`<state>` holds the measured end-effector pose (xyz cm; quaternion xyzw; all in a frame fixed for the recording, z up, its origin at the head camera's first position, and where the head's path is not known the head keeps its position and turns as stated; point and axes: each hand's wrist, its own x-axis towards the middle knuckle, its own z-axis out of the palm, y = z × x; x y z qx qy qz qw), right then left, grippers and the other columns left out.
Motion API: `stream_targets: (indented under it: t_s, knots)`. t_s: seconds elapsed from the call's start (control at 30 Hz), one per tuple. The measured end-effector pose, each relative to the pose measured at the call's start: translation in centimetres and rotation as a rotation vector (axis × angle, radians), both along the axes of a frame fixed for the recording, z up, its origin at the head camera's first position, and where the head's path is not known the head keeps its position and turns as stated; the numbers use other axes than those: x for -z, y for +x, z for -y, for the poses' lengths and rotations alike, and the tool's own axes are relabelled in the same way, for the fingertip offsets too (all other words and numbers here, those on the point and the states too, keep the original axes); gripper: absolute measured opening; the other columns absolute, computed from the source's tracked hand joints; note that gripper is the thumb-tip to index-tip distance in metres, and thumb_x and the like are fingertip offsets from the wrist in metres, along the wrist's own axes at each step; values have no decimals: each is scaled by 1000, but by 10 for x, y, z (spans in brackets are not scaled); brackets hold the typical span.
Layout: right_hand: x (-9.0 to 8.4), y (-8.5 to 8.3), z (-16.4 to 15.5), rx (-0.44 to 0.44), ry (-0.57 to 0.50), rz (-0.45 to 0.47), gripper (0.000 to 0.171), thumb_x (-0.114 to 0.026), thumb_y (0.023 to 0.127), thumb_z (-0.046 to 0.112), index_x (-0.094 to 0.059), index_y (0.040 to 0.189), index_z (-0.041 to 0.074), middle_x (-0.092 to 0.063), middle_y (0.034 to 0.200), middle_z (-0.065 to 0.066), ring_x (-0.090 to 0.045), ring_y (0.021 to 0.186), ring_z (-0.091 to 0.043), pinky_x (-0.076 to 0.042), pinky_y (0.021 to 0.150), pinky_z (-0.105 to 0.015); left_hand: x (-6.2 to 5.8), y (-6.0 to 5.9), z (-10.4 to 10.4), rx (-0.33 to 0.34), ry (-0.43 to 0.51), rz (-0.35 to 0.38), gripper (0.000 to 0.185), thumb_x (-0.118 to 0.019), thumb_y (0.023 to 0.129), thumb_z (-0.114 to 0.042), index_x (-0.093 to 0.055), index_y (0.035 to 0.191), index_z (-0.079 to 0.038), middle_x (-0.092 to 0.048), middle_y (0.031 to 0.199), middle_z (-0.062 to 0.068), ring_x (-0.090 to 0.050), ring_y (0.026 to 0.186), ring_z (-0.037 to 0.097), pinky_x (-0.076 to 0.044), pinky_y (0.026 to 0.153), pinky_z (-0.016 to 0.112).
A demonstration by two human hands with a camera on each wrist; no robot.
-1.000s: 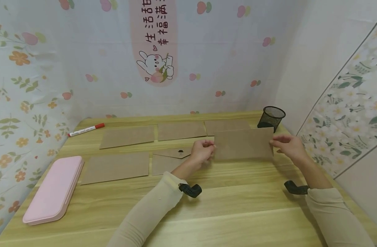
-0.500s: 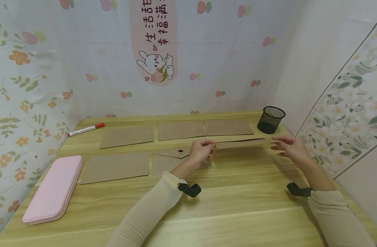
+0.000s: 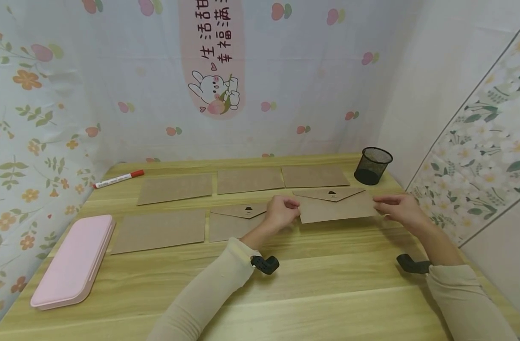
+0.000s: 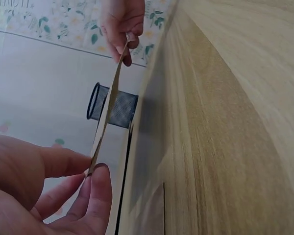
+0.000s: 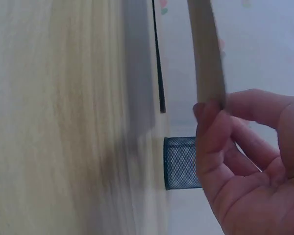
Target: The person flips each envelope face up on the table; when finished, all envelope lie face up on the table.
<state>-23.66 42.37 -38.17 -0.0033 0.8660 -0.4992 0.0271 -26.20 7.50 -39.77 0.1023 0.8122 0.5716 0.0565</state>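
Note:
A brown kraft envelope (image 3: 336,210) is held above the table by both hands, its pointed flap with a small black hat print facing up. My left hand (image 3: 282,213) pinches its left end between thumb and fingers, as the left wrist view shows close up. At the opposite end my right hand (image 3: 398,210) pinches the edge; in the right wrist view the envelope (image 5: 208,54) appears nearly edge-on. Just left of my left hand lies another envelope (image 3: 230,227), flap side up and partly covered by the hand and wrist.
Several more brown envelopes (image 3: 174,188) lie plain side up on the wooden table (image 3: 328,293). A black mesh pen holder (image 3: 372,166) stands at the back right. At the left are a pink case (image 3: 74,260) and a red-capped marker (image 3: 118,179).
The held envelope has turned over: its plain side faced me, then it was edge-on, and now its flap side shows. Both hands stay near the same spots.

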Motion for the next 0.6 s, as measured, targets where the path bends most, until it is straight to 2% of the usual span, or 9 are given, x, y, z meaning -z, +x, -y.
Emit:
stream_targets:
  t_s: [0.07,0.17,0.37,0.6]
  knots:
    - [2,0,0,0,45,-23,52,-63,90,24,-50,124,-13,-67,98,6,-61,82,-3,-53,71,-32,1,0,-1,15,-23,-19,11,-71,79,-3,-70,89,-6,-66,81,0,-64,71,16,-50,63,23]
    - [5,-1,1,12,56,-42,50,-66,87,19,-51,122,-14,-68,95,3,-63,79,-4,-53,69,-33,3,0,-2,23,-46,-54,13,-71,78,-1,-70,91,-4,-65,81,1,-61,72,10,-50,63,22]
    - [8,0,6,49,74,-85,47,-71,83,16,-55,116,-15,-68,93,-3,-64,75,-4,-54,67,-31,7,3,-4,22,-151,-136,18,-72,77,0,-68,94,-2,-64,83,4,-59,71,10,-49,62,21]
    - [9,1,9,77,149,-122,44,-71,83,16,-58,113,-13,-63,104,-25,-63,73,-4,-53,64,-28,8,5,-7,12,-186,-131,24,-73,76,0,-67,99,-3,-64,89,6,-59,78,12,-49,64,21]
